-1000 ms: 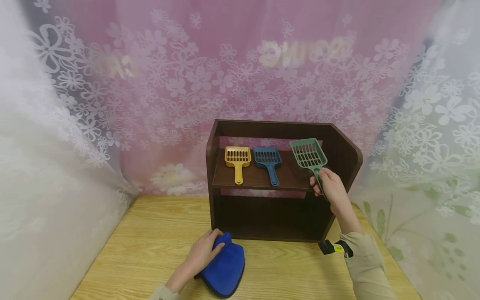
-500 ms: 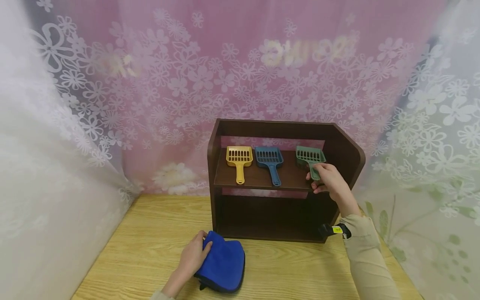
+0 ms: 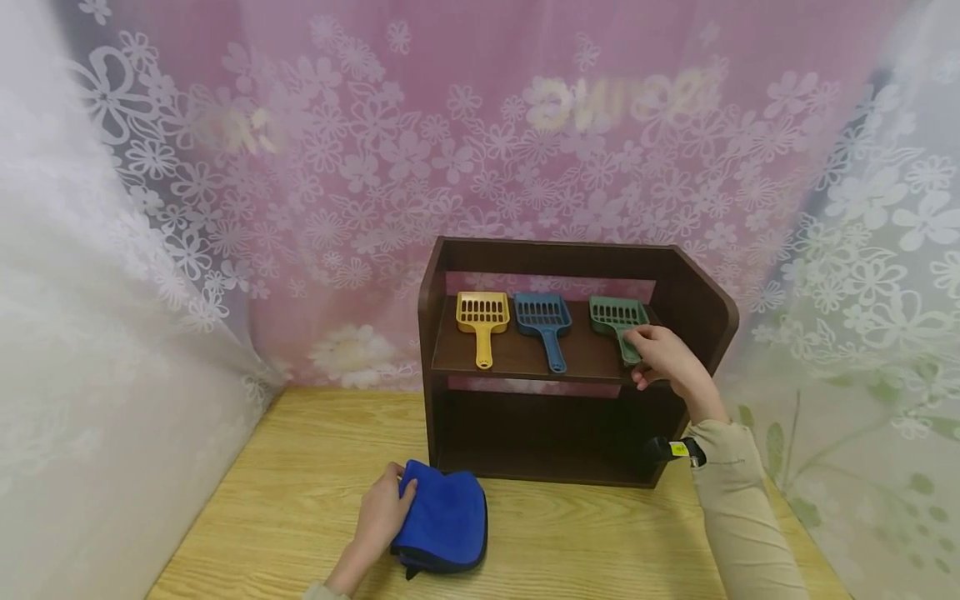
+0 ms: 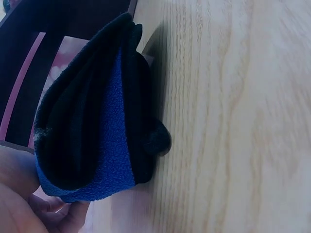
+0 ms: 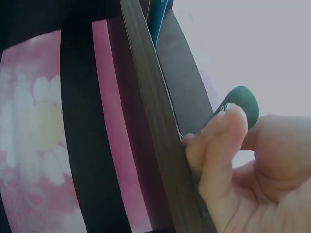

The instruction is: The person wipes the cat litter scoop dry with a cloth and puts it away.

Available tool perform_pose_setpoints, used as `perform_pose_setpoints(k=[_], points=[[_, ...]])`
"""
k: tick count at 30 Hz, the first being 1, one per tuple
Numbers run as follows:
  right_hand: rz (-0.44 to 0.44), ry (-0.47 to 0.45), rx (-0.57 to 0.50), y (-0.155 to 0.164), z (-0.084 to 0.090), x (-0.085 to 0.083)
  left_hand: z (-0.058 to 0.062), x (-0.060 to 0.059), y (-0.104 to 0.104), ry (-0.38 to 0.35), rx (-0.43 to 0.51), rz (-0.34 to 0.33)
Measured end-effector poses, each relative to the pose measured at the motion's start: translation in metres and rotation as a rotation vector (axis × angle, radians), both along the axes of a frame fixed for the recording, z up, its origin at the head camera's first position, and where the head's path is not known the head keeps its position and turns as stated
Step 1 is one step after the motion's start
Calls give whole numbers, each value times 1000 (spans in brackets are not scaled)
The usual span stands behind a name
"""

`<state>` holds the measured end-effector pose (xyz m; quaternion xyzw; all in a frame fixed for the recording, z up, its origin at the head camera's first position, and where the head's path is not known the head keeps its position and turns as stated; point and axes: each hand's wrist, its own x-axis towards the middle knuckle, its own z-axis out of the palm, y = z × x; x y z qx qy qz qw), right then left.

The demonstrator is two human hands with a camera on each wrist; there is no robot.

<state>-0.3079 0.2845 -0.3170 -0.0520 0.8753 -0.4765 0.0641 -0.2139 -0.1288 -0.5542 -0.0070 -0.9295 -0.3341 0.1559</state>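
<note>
My right hand (image 3: 667, 358) pinches the handle of a green litter scoop (image 3: 618, 312), whose slotted head lies on the upper shelf at the right. In the right wrist view the green handle end (image 5: 247, 104) pokes out between thumb and fingers, beside the shelf edge. A yellow litter scoop (image 3: 483, 317) and a blue litter scoop (image 3: 545, 321) lie to its left, handles toward the front. Down on the table, my left hand (image 3: 381, 508) grips the left edge of a folded blue cloth (image 3: 446, 517) with black trim. The left wrist view shows the cloth's folds (image 4: 114, 131) standing open.
The dark brown two-tier shelf (image 3: 525, 479) stands on the wood-grain table (image 3: 315, 450). Its right side panel (image 3: 701, 304) rises close to my right hand. A pink flowered curtain (image 3: 337, 208) hangs behind, with pale sheets on both sides.
My right hand has lowered the green litter scoop from above the shelf onto its upper tier. My left hand has shifted left and folded the blue cloth into a more compact shape.
</note>
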Motion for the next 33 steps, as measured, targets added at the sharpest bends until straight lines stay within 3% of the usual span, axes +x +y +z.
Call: perform_pose_setpoints(k=[10, 16, 25, 33], points=[[-93, 52, 94, 3, -1, 9, 2, 0, -2, -29, -29, 3], [-118, 100, 83, 10, -2, 22, 5, -1, -2, -50, -17, 12], [-230, 328, 41, 10, -19, 47, 10, -2, 0, 82, 3, 25], [-305, 408, -190, -3, -50, 64, 22, 2, 3, 175, -58, 28]])
